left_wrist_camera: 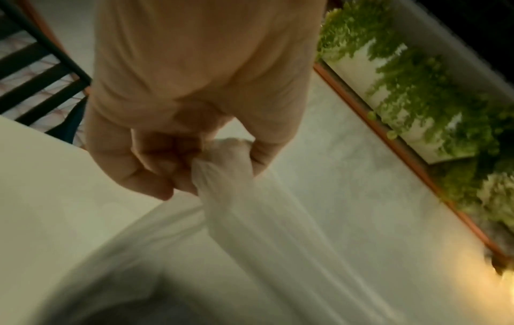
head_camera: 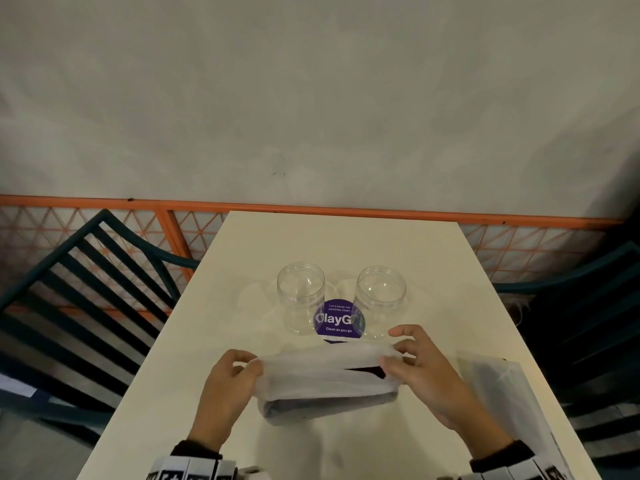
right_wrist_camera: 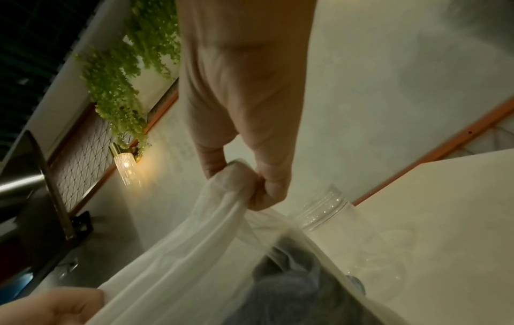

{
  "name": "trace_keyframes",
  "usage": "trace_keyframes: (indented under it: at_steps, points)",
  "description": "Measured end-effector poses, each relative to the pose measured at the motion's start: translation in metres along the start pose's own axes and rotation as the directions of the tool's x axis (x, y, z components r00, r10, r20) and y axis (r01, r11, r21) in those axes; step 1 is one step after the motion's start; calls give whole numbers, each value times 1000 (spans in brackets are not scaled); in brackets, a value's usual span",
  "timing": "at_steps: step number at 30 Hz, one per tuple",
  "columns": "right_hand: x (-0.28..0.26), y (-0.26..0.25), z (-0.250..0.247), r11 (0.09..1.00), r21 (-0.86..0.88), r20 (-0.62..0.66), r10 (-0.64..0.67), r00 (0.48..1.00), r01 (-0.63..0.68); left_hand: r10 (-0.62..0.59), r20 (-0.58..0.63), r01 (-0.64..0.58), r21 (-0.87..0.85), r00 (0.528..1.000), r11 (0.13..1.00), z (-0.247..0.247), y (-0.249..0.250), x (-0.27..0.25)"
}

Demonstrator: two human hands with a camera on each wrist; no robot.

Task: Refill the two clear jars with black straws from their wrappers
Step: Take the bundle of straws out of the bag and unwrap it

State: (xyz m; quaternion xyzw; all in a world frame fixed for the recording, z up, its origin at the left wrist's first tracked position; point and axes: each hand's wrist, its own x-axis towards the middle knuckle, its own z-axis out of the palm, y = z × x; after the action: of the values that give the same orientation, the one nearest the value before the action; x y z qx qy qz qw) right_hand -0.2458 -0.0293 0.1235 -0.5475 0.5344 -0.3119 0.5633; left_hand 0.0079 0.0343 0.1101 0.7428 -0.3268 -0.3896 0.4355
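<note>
My left hand point(head_camera: 231, 375) and right hand point(head_camera: 417, 367) pinch the thin, slippery translucent plastic wrapper point(head_camera: 325, 379) by its ends; it should tear easily.

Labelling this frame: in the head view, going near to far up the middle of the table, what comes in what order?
Translucent plastic wrapper of black straws held by both hands → round purple sticker → far edge of the cream table → orange rail → grey wall.

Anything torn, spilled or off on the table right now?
Nothing spilled. The translucent white plastic wrapper pinched between the left hand and right hand has a slit exposing black straws, expected. Both clear jars stand upright, empty.
</note>
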Motion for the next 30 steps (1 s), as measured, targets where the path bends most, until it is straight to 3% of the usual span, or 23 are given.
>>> trace_keyframes:
  at_steps: [3,5,7,10,13,18,21,24,27,30]
  points:
    - [-1,8,0,986,-146,-106,-93,990,77,116,-110,-90,216,987,972,-3,-8,4]
    - [-2,13,0,977,-202,-142,-95,985,66,112,-100,-82,265,989,961,-6,-11,8]
    - [-3,17,2,978,-206,-108,-68,992,44,46,-29,-42,132,999,990,-9,-10,9]
    - [-4,20,4,999,42,-14,10,1000,-9,-6,99,19,-136,995,990,-9,-6,7]
    - [-1,24,7,982,173,-50,84,995,-74,-42,220,97,-243,975,965,-6,-6,4]
    - [3,27,11,990,34,-99,142,985,-139,-125,492,348,-392,862,852,-7,-8,4]
    - [3,23,8,980,32,-62,196,979,-194,-178,571,479,-435,801,763,-11,-11,7]
    - [3,18,7,942,194,15,277,961,-275,-180,562,498,-486,807,718,-17,-6,4]
    - [5,13,3,816,423,151,366,918,-394,-164,500,456,-545,850,703,-19,-4,1]
    - [3,5,-5,737,507,253,369,894,-448,-197,445,430,-516,874,741,-19,-6,-1]
